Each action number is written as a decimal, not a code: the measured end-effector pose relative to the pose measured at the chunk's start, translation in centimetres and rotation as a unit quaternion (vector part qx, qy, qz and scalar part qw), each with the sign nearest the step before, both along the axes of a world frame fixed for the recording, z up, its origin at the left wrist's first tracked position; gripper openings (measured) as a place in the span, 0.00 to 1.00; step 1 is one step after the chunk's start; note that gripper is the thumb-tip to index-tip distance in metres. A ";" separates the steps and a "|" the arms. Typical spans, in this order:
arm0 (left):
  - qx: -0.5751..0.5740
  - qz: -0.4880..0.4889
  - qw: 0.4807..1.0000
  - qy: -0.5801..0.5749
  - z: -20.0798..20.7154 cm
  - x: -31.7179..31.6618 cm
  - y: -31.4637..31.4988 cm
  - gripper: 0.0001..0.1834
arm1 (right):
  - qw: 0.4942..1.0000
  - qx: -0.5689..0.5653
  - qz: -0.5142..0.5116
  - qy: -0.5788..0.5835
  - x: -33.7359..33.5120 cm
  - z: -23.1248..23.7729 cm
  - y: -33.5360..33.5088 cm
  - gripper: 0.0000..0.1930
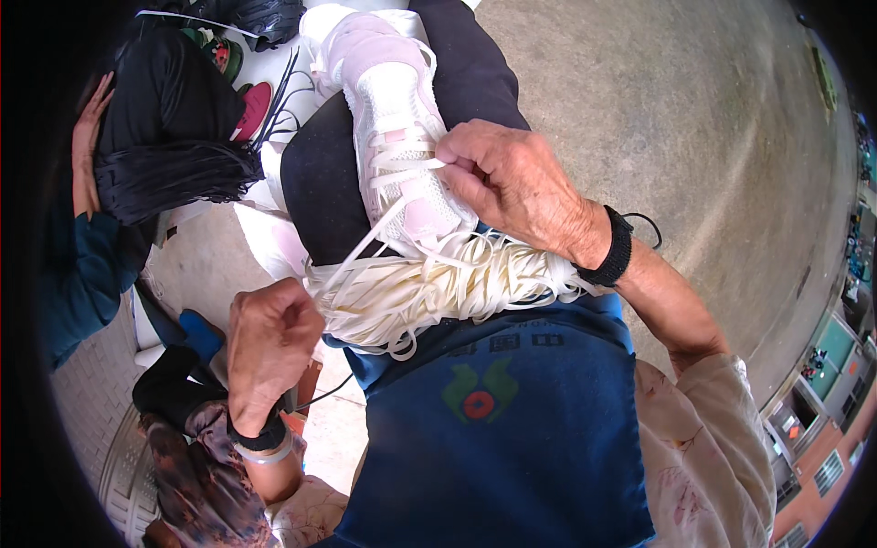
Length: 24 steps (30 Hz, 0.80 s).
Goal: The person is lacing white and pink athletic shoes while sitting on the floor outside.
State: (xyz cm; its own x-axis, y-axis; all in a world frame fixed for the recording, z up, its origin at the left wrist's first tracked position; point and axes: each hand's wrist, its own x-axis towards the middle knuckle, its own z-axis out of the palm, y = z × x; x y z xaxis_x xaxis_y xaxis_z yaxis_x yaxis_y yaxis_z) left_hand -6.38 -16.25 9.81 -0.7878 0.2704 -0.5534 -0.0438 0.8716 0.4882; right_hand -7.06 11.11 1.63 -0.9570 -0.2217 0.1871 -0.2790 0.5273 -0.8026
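A white and pale pink sneaker (402, 128) lies along my dark-trousered thigh, its toe pointing away from me. White lace crosses part of its front. My right hand (512, 178) is closed at the sneaker's right side, pinching a white shoelace (422, 165) between thumb and fingers. A length of lace runs from the sneaker down to my left hand (271, 342), which is closed with the lace's end in its fingers. Across my lap, below the sneaker, rests a thick bundle of loose white laces (457, 288).
A blue apron (502, 411) covers my lap. At left, another person sits with a bundle of black laces (174, 178) on the knees, beside a red shoe (255, 111). More shoes lie at the upper left. Concrete floor (658, 119) stretches to the right.
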 end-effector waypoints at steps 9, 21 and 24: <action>-0.046 0.025 0.998 0.043 1.1 0.7 -1.8 0.02 | 0.998 0.032 0.048 -0.016 0.1 -0.7 0.9 0.05; 0.181 0.123 0.970 0.107 -6.4 -0.6 4.8 0.17 | 0.997 0.076 -0.019 0.011 0.1 -0.6 -1.0 0.11; 0.134 0.018 0.974 0.180 -6.5 -1.1 5.7 0.16 | 0.999 0.025 -0.020 -0.014 -0.6 -0.9 -0.3 0.09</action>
State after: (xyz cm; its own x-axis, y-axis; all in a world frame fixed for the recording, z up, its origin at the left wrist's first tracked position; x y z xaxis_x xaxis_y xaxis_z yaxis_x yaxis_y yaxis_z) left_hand -7.51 -10.59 3.35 -0.9296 0.3355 -0.1525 0.1445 0.7125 0.6866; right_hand -7.62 10.85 0.68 -0.9701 -0.1909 0.1500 -0.2345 0.5770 -0.7824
